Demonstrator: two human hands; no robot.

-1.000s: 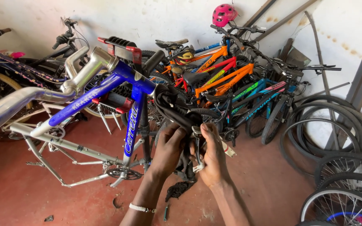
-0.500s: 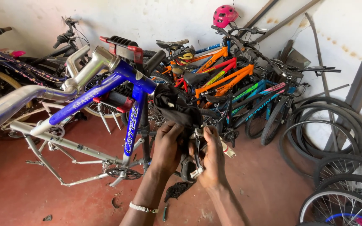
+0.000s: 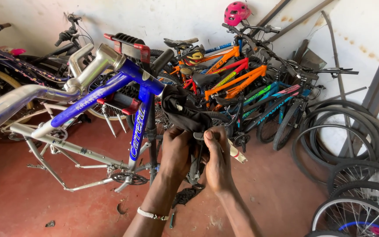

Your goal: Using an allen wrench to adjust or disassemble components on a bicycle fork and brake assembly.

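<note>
Both hands have crept slightly upward since half a second ago, and the black rubber inner tube (image 3: 183, 109) now bunches higher between them and the blue frame. That tube is limp, matte and folded on itself, draped in front of the blue and silver bicycle frame (image 3: 141, 118) at the middle of the view. Left hand (image 3: 176, 153) is wrapped around the tube's lower folds, fingers curled shut on it; right hand (image 3: 218, 160) pinches the same tube from the other side, thumb pressed on top, fingers narrow and closed. A beaded bracelet (image 3: 152, 214) circles the left wrist. Beyond the hands, glossy orange, red and teal bicycles (image 3: 237, 85) lean packed against the whitewashed wall, a pink helmet (image 3: 236, 12) perched above them. Loose black tyres (image 3: 330, 136) and spoked wheels (image 3: 360, 206) stack at the right, on the worn red concrete floor (image 3: 18, 202).
</note>
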